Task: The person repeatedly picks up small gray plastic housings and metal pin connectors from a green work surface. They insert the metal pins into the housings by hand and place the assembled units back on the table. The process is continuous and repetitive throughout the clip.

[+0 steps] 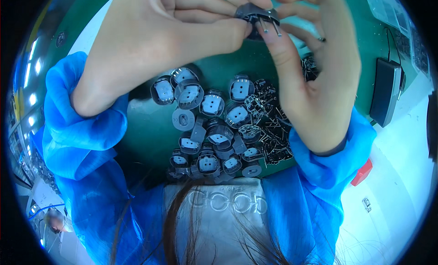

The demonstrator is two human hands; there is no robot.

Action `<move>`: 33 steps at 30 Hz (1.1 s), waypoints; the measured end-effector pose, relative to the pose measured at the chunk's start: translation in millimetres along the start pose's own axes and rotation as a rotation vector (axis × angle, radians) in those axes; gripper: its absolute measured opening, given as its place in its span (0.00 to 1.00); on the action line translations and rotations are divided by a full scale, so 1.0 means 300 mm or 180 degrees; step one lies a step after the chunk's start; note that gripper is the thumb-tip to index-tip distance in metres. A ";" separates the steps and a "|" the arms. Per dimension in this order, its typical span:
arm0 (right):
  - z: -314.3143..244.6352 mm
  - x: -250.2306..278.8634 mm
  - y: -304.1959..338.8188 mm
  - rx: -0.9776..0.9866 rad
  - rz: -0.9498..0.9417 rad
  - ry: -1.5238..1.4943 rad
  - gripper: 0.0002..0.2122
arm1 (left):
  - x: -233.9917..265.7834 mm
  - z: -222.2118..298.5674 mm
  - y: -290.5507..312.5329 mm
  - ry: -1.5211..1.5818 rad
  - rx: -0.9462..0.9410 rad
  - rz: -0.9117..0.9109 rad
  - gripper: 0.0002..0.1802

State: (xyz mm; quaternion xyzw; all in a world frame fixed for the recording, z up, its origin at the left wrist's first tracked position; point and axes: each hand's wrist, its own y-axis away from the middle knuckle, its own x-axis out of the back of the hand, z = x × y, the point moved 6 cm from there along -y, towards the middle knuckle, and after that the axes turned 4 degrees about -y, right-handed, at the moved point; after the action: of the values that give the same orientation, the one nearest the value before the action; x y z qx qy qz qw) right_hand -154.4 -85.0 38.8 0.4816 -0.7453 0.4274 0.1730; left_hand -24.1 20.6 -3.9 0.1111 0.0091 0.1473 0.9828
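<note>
W/ L hand, pinching dark-gray plug housing w/ two metal pins btwn thumb & fingers; w/ R hand, touching it w/ thumb, can't tell if gripping. Held over green tabletop, beyond gray plug housings w/ pale inserts & loose metal pcs.

With my bare left hand I pinch a dark grey plastic part with slim silver metal prongs; my bare right hand touches it from the other side. Nearer me, rounded grey plastic housings with pale blue faces cluster on the green tabletop, beside a tangled heap of small black-and-silver pieces.
</note>
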 end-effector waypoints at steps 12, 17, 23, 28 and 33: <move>0.090 -0.068 0.045 -0.1631 0.0402 -0.2550 0.17 | -0.034 0.039 -0.010 -0.0328 -0.1380 0.0206 0.18; 0.120 -0.082 0.044 -0.2295 0.0035 -0.3405 0.18 | -0.015 0.100 -0.029 0.0224 -0.0872 0.0119 0.22; 0.143 -0.045 0.068 -0.2867 -0.0409 -0.3572 0.16 | -0.049 0.079 -0.021 -0.0100 -0.0838 0.0053 0.22; 0.133 -0.058 0.076 -0.2377 -0.1040 -0.3999 0.24 | -0.052 0.055 -0.022 -0.0233 -0.0926 0.0068 0.22; 0.098 -0.081 0.056 -0.2568 -0.1405 -0.4309 0.27 | -0.058 0.029 -0.007 -0.0489 -0.0902 0.0070 0.22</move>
State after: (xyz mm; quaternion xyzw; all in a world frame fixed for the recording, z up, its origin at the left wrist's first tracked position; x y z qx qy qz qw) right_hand -152.8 -91.9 -2.3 0.6716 -0.6729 -0.3010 -0.0744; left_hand -39.8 11.6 3.9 -0.0177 -0.0882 0.1489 0.9848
